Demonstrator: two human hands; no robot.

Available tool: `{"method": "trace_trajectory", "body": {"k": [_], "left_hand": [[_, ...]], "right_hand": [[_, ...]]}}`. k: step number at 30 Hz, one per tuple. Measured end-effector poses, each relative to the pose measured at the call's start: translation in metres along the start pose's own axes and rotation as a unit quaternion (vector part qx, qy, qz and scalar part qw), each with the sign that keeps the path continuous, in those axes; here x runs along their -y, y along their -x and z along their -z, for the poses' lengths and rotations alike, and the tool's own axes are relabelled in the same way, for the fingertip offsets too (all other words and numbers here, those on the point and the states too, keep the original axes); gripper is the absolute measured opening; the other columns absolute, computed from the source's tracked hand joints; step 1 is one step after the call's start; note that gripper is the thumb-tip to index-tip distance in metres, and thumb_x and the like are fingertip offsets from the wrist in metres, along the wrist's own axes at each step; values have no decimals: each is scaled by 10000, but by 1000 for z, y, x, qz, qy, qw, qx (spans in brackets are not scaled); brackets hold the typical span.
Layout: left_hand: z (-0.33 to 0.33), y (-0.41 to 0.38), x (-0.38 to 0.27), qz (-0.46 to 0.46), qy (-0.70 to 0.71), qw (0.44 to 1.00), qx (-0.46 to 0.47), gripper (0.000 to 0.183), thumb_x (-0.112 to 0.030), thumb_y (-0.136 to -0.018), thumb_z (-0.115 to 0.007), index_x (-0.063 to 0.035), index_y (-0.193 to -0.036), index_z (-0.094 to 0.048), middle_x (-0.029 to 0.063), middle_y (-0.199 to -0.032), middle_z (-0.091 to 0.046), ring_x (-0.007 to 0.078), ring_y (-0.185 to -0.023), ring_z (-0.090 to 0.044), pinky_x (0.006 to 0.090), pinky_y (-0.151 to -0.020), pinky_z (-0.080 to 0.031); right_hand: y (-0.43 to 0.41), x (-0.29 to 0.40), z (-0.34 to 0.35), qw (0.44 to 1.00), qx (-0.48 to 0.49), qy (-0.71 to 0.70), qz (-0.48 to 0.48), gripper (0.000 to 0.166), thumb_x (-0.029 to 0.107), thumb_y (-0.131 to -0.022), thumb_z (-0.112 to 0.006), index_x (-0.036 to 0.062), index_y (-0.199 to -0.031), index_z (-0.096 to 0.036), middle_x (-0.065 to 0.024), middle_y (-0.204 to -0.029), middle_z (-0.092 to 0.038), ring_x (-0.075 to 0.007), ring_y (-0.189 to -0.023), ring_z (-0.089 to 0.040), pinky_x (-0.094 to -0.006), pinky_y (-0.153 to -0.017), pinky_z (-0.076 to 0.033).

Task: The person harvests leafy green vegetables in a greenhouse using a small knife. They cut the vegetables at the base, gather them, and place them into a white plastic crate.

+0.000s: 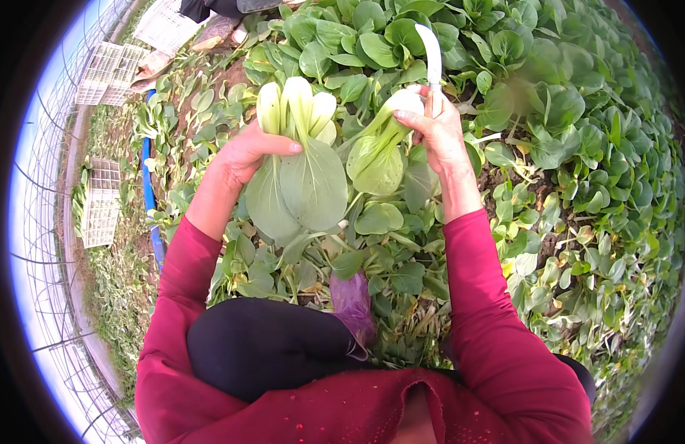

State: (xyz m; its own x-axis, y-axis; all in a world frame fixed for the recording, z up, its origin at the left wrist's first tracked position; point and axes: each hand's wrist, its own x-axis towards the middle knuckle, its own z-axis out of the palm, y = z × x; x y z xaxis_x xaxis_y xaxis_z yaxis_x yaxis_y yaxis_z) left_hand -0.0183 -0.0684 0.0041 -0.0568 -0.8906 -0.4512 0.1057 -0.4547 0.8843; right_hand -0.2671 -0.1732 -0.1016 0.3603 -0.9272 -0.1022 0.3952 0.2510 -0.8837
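My left hand (256,148) grips a bunch of bok choy heads (298,108), pale stem bases up and broad leaves hanging down, with the thumb across the stems. To its right, my right hand (439,125) holds a single bok choy head (387,139) between thumb and fingers, its base up and its leaves down. The same hand also has a knife with a curved blade (431,53) and a wooden handle, the blade pointing up and away from me. The two lots of bok choy are held side by side, with a small gap between their bases.
Dense bok choy plants (564,105) grow ahead and to the right. Cut or loose leaves lie around my purple-covered foot (352,302). At the left run a blue hose (148,183) and white plastic crates (101,211), beside a wire-framed greenhouse wall. More crates (167,25) stand at the upper left.
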Motion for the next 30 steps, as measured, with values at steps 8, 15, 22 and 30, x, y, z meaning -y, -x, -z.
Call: {"method": "trace_trajectory", "body": {"k": [8,15,22,30], "left_hand": [[-28,-26,28,-76,-38,995,52,670,-84,-692,-779,-34,-1293,-488,64,-1212,-582,197,-1114,-552,351,-988,-417],[-37,-37,41,-41,-69,996,45,657,-87,-713,-754,-44,-1306,-475,56,-1207,-578,181,-1117,-542,345,-991,-414],[-45,-52,32,-105,-154,982,17,760,-97,-682,-786,-67,-1346,-416,21,-1244,-535,147,-1130,-517,327,-988,-404],[-52,-54,10,-126,-545,827,-49,820,-233,-702,-769,-124,-1411,-371,186,-1098,-633,302,-1036,-617,382,-922,-446]], "right_hand": [[17,-4,-32,988,47,-144,-32,478,50,-703,-788,40,-1109,-535,4,-852,-601,-45,-606,-525,-191,-466,-418],[17,-5,-34,994,1,-111,-26,508,85,-713,-796,33,-1145,-533,-23,-912,-601,-65,-699,-549,-208,-552,-456],[15,27,-30,978,32,195,64,482,232,-704,-790,45,-1105,-599,-27,-878,-617,-111,-757,-583,-286,-674,-486],[23,36,-25,943,55,325,45,325,134,-684,-640,32,-987,-589,-170,-805,-637,-314,-748,-629,-402,-706,-488]]}}
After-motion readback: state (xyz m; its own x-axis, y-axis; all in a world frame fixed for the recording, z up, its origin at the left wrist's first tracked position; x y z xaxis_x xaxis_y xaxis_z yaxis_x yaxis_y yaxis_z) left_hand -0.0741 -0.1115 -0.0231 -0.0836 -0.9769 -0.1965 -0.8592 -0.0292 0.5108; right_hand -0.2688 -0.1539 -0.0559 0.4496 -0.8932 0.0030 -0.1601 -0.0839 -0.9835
